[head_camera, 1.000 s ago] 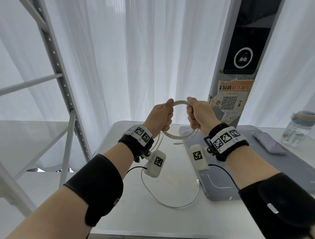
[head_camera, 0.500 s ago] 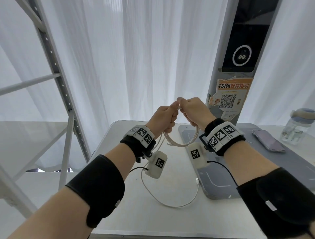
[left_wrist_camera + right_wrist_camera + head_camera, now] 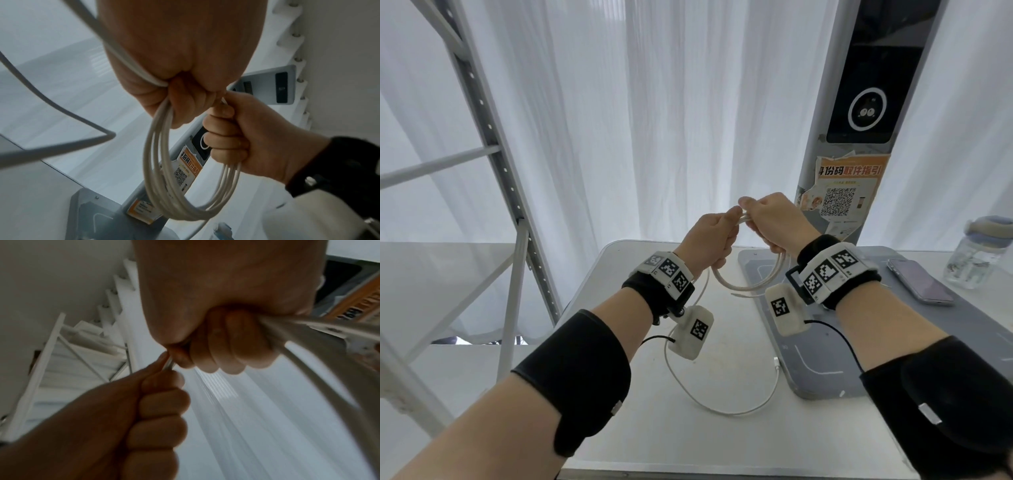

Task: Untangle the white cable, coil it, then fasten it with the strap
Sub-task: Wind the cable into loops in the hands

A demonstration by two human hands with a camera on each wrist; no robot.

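The white cable (image 3: 748, 286) is wound into a coil of several turns that hangs between my two hands above the table. My left hand (image 3: 717, 233) grips the top of the coil in a fist, and my right hand (image 3: 767, 219) grips it right beside, knuckles almost touching. In the left wrist view the coil (image 3: 164, 178) droops from my left hand (image 3: 180, 91) to my right hand (image 3: 228, 138). A loose tail (image 3: 722, 409) trails down onto the table and ends in a connector (image 3: 776, 362). A flat pale strip (image 3: 329, 329) lies along the strands; I cannot tell whether it is the strap.
Below the hands lies a white table (image 3: 688, 442) with a grey mat (image 3: 825, 363) on its right half. A phone (image 3: 919, 282) and a water bottle (image 3: 979, 253) sit at the far right. A grey pillar (image 3: 822, 137) stands behind, a metal rack (image 3: 493, 144) at the left.
My right hand has moved left until it meets my left hand. The coil has gone from a round loop held at both sides to a narrow loop hanging below the fists.
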